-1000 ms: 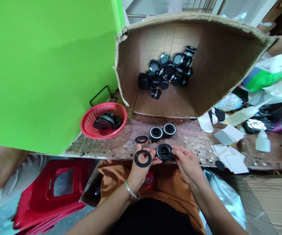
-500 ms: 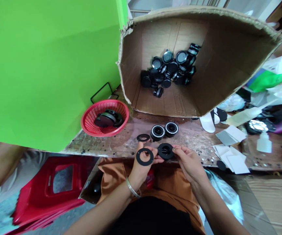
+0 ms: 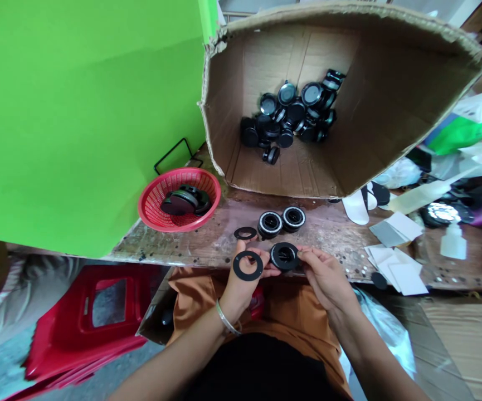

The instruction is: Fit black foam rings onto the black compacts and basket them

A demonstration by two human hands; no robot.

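Observation:
My left hand [image 3: 241,287] is closed, its fingers gripping the left side of a round black part [image 3: 283,262] at the table's front edge. One flat black ring [image 3: 237,266] lies over the thumb side of this hand, and another black ring [image 3: 239,234] sits by its fingertips. On the round part's face lies a third black ring [image 3: 292,262], a little off centre, with a silver rim showing at the left. My right hand [image 3: 324,275] pinches this ring's right edge. Just beyond, two similar round parts [image 3: 270,224] with silver rims stand side by side on the table.
A cardboard box [image 3: 374,139] holding several black round parts stands behind. At left are a red basket [image 3: 149,214] with black parts and a green panel [image 3: 90,122]. White cards [image 3: 405,278] and a small bottle [image 3: 453,242] lie right. Another person's arm shows at far left.
The ring on the round part has shifted slightly right, so more silver rim shows. My right hand has moved slightly right with it. The other person's arm has moved left.

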